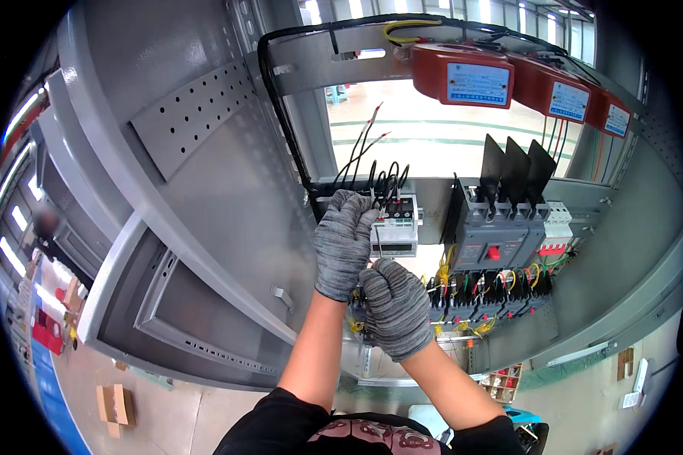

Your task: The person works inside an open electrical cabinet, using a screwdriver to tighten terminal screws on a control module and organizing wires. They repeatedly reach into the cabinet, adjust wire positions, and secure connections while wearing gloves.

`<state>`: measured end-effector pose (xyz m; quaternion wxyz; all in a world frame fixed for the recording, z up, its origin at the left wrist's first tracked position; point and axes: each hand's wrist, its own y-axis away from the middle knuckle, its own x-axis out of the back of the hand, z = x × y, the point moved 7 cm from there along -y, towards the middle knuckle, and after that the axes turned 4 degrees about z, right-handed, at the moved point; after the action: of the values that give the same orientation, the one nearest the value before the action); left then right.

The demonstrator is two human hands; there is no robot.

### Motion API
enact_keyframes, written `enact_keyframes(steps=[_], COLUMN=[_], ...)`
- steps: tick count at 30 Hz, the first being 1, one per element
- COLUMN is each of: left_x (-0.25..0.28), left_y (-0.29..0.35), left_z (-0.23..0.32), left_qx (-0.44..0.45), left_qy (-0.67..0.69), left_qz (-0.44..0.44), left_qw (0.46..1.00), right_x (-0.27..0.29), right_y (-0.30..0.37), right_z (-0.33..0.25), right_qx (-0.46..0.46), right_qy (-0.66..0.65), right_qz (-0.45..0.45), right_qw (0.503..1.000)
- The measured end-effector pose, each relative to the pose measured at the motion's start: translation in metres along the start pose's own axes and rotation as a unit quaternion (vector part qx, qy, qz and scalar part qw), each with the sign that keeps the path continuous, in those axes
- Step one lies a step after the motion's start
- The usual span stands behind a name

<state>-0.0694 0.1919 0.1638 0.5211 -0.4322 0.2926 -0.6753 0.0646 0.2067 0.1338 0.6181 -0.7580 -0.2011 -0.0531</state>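
Both my hands wear grey knitted gloves and work inside a grey metal cabinet. My left hand (341, 246) is closed, its fingertips pinching at the black wires (387, 182) that loop into the top of a white energy meter (396, 233). Lower and to the right, my right hand (396, 309) makes a fist. A thin shaft, like a screwdriver's, rises from this fist toward the meter's terminals; its handle is hidden in the glove. Two loose black wires (360, 148) with red tips stick up behind my left hand.
Right of the meter sits a large grey circuit breaker (493, 246) with upright black barriers, beside a small white breaker (556, 224). Several wired breakers (478, 296) line up below. Dark red current transformers (463, 76) hang above; a black cable bundle (273, 114) runs down the left.
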Motion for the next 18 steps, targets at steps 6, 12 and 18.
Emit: enact_keyframes(steps=[6, 12, 18], left_x=[0.006, 0.007, 0.005], left_y=[-0.001, -0.006, 0.0], left_z=[-0.003, -0.01, -0.024], left_qx=[0.057, 0.069, 0.15], left_qy=[0.118, 0.131, 0.238], left_qz=[0.023, 0.044, 0.077], left_qw=[0.991, 0.988, 0.957], right_x=[0.002, -0.004, -0.005], right_y=[0.016, 0.009, 0.016], right_z=[0.014, 0.015, 0.02], right_qx=[-0.122, -0.259, -0.365], right_qy=[0.008, 0.013, 0.073], right_qz=[0.102, 0.015, -0.089], right_qw=[0.987, 0.966, 0.924])
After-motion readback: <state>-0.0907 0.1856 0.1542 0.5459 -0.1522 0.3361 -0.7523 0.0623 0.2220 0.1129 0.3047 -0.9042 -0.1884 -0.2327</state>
